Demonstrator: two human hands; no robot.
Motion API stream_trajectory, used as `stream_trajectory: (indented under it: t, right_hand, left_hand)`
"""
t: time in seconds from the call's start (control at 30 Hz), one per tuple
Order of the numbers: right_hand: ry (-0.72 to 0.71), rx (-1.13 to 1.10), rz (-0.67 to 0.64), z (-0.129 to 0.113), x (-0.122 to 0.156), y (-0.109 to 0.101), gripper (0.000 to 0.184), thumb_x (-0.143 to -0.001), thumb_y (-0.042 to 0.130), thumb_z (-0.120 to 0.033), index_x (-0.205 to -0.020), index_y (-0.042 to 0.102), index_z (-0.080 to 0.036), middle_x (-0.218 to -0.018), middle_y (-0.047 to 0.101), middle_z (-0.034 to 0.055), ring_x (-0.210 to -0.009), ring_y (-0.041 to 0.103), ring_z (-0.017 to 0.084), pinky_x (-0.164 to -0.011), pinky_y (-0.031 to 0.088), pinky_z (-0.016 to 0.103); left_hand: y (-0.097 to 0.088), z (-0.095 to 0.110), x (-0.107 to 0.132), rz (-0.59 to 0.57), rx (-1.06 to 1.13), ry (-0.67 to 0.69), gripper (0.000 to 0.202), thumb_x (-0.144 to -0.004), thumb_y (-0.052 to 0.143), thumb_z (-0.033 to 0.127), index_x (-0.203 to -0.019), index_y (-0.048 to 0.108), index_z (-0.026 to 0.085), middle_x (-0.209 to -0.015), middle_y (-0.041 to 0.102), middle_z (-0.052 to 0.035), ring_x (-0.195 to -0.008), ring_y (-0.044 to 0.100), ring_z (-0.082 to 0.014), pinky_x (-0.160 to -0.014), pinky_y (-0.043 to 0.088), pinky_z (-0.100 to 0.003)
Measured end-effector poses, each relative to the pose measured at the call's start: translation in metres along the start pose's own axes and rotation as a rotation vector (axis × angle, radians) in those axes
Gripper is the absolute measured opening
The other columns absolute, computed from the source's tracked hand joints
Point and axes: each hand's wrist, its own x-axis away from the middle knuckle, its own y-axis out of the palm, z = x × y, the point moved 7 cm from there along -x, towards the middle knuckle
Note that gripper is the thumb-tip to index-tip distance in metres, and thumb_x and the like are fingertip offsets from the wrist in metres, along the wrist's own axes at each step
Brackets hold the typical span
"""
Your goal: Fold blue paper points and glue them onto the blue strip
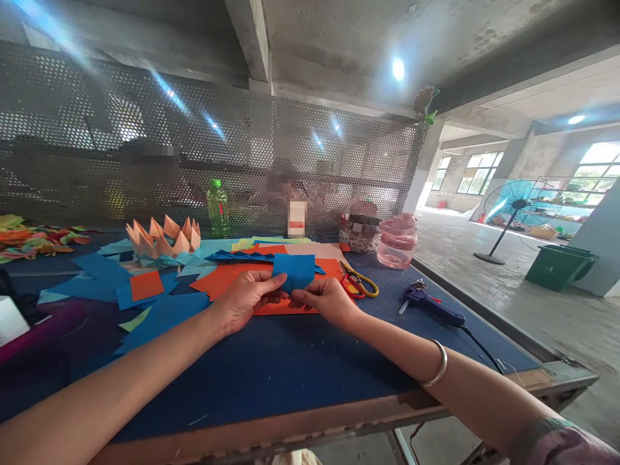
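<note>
A small square of blue paper [294, 270] is held up between both of my hands over the table. My left hand [259, 287] pinches its lower left side, thumb in front. At its lower right, my right hand [327, 300] grips the edge with thumb and fingers. Just behind the square lies a row of folded blue paper points [237, 257]. Orange paper sheets [216, 281] are spread beneath the hands. Red and yellow-handled scissors [358, 282] rest right of my right hand. The fingers behind the square are partly hidden.
A peach folded-paper crown [163, 237] stands at the left among blue sheets [159, 316]. A green bottle [217, 208], a patterned basket [360, 232] and a pink jug [397, 241] line the back. A glue gun [433, 305] with a cord lies right, near the table edge.
</note>
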Motion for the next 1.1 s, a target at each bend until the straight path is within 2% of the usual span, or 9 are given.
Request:
stream_trajectory:
  t: [0.3, 0.63, 0.77, 0.9, 1.1]
  right_hand:
    - [0.01, 0.021, 0.002, 0.001, 0.0, 0.0, 0.037, -0.075, 0.061, -0.05, -0.064, 0.066, -0.014, -0.074, 0.073, 0.0076, -0.063, 0.061, 0.015, -0.064, 0.046, 0.027]
    - [0.019, -0.02, 0.022, -0.004, 0.002, -0.002, 0.038, -0.074, 0.062, -0.05, -0.065, 0.068, -0.013, -0.07, 0.071, 0.0061, -0.06, 0.058, 0.012, -0.063, 0.045, 0.025]
    - [0.017, -0.028, 0.018, -0.004, 0.002, -0.001, 0.039, -0.073, 0.063, -0.051, -0.064, 0.069, -0.013, -0.069, 0.071, 0.006, -0.06, 0.059, 0.013, -0.063, 0.045, 0.025]
    - [0.022, -0.029, 0.017, -0.002, 0.001, -0.001, 0.04, -0.072, 0.064, -0.051, -0.064, 0.069, -0.013, -0.07, 0.072, 0.0066, -0.06, 0.059, 0.013, -0.062, 0.045, 0.026]
    - [0.009, -0.024, 0.006, -0.001, 0.001, 0.0, 0.041, -0.073, 0.063, -0.052, -0.065, 0.07, -0.013, -0.071, 0.072, 0.0066, -0.06, 0.058, 0.012, -0.062, 0.045, 0.025]
  left_hand:
    - [0.001, -0.003, -0.001, 0.007, 0.06, -0.031, 0.028, -0.052, 0.086, 0.03, -0.07, 0.073, 0.013, -0.065, 0.07, -0.0021, -0.061, 0.061, -0.011, -0.066, 0.05, -0.022]
    - [0.003, -0.001, -0.001, -0.059, 0.168, -0.036, 0.021, -0.063, 0.081, 0.029, -0.069, 0.068, 0.014, -0.062, 0.065, -0.0001, -0.067, 0.065, -0.0144, -0.07, 0.053, -0.026]
    - [0.004, 0.0, -0.001, -0.077, 0.112, -0.018, 0.025, -0.062, 0.081, 0.035, -0.066, 0.067, 0.014, -0.063, 0.066, -0.001, -0.066, 0.064, -0.014, -0.068, 0.051, -0.025]
    - [0.005, 0.001, -0.001, -0.077, 0.024, 0.035, 0.028, -0.061, 0.08, 0.039, -0.067, 0.068, 0.014, -0.062, 0.068, -0.002, -0.061, 0.061, -0.0113, -0.061, 0.047, -0.021]
    - [0.009, 0.008, 0.002, -0.05, -0.111, 0.128, 0.024, -0.062, 0.078, 0.037, -0.069, 0.069, 0.016, -0.059, 0.068, -0.0012, -0.06, 0.06, -0.0119, -0.058, 0.044, -0.021]
